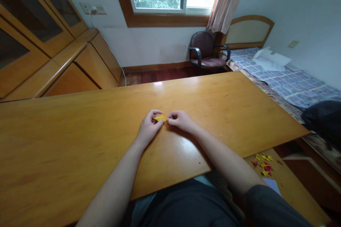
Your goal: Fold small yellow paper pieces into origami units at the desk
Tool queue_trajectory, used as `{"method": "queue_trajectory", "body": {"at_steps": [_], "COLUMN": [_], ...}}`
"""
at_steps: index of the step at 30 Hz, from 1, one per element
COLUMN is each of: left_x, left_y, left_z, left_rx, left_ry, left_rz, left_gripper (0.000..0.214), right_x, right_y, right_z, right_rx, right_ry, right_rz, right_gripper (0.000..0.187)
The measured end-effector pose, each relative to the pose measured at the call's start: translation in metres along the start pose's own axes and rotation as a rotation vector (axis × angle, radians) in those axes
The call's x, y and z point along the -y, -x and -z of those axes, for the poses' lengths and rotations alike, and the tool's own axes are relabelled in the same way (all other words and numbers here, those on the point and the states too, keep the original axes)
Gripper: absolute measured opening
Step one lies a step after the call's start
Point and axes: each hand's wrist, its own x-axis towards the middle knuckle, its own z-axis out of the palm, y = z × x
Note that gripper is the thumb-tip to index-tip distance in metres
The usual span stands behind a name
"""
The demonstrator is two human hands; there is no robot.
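Note:
A small folded piece of yellow paper (160, 117) is held just above the wooden table, between my two hands. My left hand (151, 125) has its thumb and fingers closed on the paper's left and middle part, with the pointed end showing between them. The fingertips of my right hand (179, 120) pinch the paper's right end. The exact shape of the fold is too small to make out, and my fingers hide part of it.
The wooden table (80, 131) spreads out under my hands. At lower right, a lower surface holds several small yellow and red folded papers (265, 166) and a pale purple sheet (272, 185). Beyond the table stand an office chair (204, 48), a bed (293, 81) and a cabinet (87, 64).

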Motion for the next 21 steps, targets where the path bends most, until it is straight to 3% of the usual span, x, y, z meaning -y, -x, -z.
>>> {"method": "queue_trajectory", "body": {"at_steps": [8, 15, 21], "left_x": [-0.0029, 0.0035, 0.0019], "left_y": [-0.0004, -0.0027, -0.0029], "left_z": [0.0017, 0.0029, 0.0006], "left_rx": [0.069, 0.018, -0.006], "left_ry": [-0.033, 0.061, 0.101], "left_rz": [0.039, 0.093, 0.101], "left_gripper": [0.024, 0.026, 0.029], "right_x": [-0.0039, -0.0020, -0.0029], "right_y": [-0.0004, 0.0000, -0.0004], "right_z": [0.0027, 0.0042, 0.0020], "right_rx": [0.071, 0.075, 0.032], "right_ry": [-0.060, -0.181, -0.134], "right_rz": [0.027, 0.002, 0.019], "right_gripper": [0.009, 0.014, 0.021]}}
